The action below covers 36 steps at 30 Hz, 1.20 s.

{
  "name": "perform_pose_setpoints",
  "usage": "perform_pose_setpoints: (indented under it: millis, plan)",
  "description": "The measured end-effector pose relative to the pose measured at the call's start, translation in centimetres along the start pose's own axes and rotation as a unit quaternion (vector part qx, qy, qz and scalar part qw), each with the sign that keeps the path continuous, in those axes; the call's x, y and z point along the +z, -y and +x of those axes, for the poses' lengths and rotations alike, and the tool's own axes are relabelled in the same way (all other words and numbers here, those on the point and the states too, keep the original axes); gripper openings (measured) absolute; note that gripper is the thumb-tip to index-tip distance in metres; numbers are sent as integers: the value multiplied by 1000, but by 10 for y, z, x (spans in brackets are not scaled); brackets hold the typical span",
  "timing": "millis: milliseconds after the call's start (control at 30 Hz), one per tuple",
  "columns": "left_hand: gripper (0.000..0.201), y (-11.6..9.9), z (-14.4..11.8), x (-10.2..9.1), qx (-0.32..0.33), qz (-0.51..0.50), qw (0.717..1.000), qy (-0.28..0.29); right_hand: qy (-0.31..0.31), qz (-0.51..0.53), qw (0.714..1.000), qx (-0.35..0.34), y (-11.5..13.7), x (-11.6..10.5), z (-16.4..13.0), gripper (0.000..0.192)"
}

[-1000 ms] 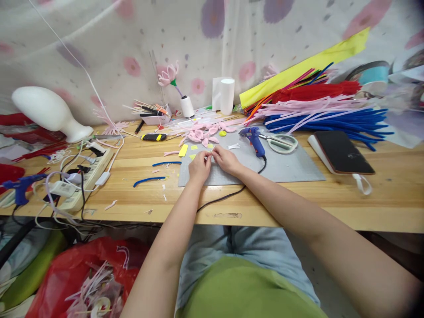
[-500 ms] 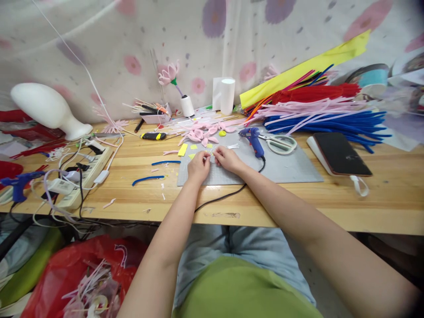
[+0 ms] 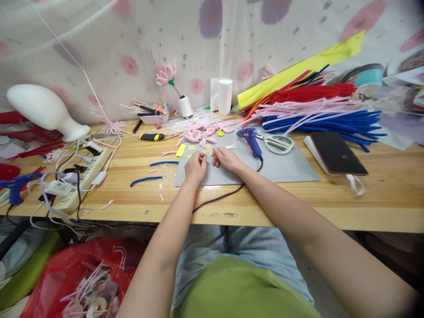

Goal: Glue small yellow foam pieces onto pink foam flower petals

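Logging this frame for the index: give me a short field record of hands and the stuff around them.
left hand: over the grey mat, fingers pinching a small piece, too small to identify
right hand: fingers meeting the left hand's
behind hands: pink petals
right of hands: blue glue gun, scissors
left of mat: blue pipe cleaner pieces

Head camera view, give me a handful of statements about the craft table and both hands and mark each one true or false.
1. Both hands meet over the grey cutting mat. True.
2. The blue glue gun is in the right hand. False: it lies on the mat beyond the right hand, untouched.
3. The scissors lie on the mat beside the glue gun. True.
4. The left hand holds the yellow-and-black utility knife. False: the knife lies on the wooden table, far from it; the fingers pinch a small piece.
5. The black phone lies left of the mat. False: it lies right of it.
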State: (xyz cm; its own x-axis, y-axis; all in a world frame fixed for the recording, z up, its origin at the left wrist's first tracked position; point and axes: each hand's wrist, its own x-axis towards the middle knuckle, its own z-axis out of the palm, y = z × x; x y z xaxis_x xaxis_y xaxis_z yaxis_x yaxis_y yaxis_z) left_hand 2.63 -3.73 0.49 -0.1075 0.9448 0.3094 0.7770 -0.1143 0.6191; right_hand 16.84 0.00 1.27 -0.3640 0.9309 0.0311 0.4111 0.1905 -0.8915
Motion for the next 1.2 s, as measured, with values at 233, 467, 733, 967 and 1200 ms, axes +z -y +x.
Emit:
perform_pose_setpoints:
  millis: [233,467,733,967,1200]
  plan:
    - [11,-6,-2,-2,-3,5,1000,15,-35,-101,993,-48,-4,-1,-1,25]
    - [12,-7,-4,1,45,-1,999,0,-39,-120,991,-54,-2,4,-3,24]
    - [11,-5,-2,-2,-19,-37,999,-23,-241,-141,957,-82,25,-63,-21,39]
    - [11,-2,3,0,-72,-109,991,-38,-306,-330,890,71,-1,-158,-49,26]
    - [9,4,4,1,-84,-131,986,-52,-150,-485,856,96,-56,-146,-46,21]
